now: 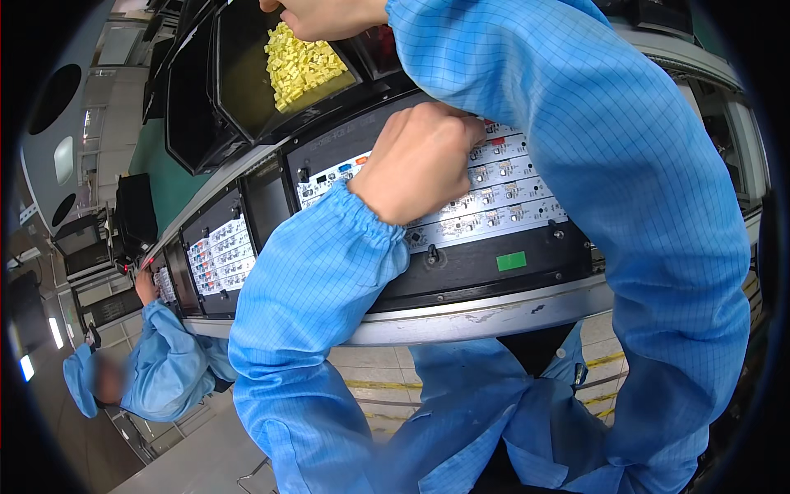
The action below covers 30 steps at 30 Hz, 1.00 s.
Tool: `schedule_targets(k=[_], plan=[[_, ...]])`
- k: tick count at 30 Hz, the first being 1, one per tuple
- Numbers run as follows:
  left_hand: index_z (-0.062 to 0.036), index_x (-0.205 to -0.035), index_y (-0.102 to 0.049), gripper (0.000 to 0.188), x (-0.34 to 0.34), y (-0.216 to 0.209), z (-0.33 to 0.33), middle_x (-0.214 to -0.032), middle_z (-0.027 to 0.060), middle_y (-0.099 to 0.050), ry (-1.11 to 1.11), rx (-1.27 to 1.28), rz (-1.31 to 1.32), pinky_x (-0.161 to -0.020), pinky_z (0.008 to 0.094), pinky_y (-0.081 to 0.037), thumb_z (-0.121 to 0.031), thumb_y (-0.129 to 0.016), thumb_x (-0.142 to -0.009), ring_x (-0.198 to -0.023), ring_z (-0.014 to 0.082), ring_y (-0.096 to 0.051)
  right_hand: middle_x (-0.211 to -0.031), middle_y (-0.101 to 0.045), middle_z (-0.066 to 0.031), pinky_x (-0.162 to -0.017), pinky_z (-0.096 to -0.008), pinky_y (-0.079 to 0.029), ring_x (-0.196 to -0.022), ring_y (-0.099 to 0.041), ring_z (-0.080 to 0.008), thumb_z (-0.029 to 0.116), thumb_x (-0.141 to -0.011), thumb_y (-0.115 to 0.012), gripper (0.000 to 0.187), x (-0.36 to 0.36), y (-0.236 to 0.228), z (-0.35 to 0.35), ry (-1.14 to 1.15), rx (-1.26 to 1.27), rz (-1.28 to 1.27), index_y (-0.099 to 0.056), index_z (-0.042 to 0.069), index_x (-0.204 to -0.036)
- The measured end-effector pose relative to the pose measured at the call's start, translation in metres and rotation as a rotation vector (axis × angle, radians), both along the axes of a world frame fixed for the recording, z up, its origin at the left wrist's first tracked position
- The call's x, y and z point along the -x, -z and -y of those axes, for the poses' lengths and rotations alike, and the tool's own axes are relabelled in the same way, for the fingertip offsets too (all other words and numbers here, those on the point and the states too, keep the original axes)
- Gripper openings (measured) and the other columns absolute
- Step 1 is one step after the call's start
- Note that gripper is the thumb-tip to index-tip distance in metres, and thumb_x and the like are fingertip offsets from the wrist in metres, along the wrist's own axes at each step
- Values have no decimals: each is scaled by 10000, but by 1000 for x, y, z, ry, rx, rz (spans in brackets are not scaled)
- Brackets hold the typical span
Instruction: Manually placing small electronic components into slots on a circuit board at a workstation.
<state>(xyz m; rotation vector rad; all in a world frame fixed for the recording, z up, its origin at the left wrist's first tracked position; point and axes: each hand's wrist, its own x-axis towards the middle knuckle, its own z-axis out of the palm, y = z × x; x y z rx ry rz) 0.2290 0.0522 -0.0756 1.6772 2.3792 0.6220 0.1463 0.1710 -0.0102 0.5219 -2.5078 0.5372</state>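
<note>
Background: workshop with a pale floor marked by yellow lines. A metal rail crosses the view below a black frame. At far left a co-worker in blue, cap on, has one hand at the same line, beyond a second frame of white boards.

Near frame: white boards lie side by side in it as long strips. Small parts stand on the uppermost visible strip at left: black, blue, orange. A red part shows right of the hand. Green label on the frame, below the boards.

Left hand: over the boards, fingers curled down; fingertips hidden, so cannot tell whether anything is gripped.

Right hand: at the top edge, above a black bin holding a heap of yellow parts. Its fingers are mostly out of frame; grip cannot be told. Both forearms in blue checked sleeves, right one partly covering the boards.
</note>
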Motion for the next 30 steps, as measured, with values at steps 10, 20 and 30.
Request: schedule_targets(k=[10,20,30], plan=[[33,-873,-686,226,1,3,3,-846,234,-665,4,16,0,-737,434,-547,0,-640,-655,-807,394,-656,-893,-695,-214,-820,-435,-540,-926,-668,-365,173,-742,-689,198,-5,-1,2,7,4,48,-716,-10,-814],[29,-865,-687,221,-1,5,1,-838,223,-671,47,-21,-70,-716,436,-550,-9,-663,-648,-798,385,-663,-908,-699,-208,-832,-434,-539,-937,-669,-364,196,-767,-693,206,-9,-5,1,12,-6,82,-728,6,-837],[-4,-929,-714,288,3,7,3,-813,204,-676,35,-18,-20,-715,416,-565,-4,-665,-646,-783,365,-670,-910,-694,-221,-831,-435,-536,-934,-668,-371,187,-763,-682,214,-7,-6,4,25,5,98,-724,-2,-854]])
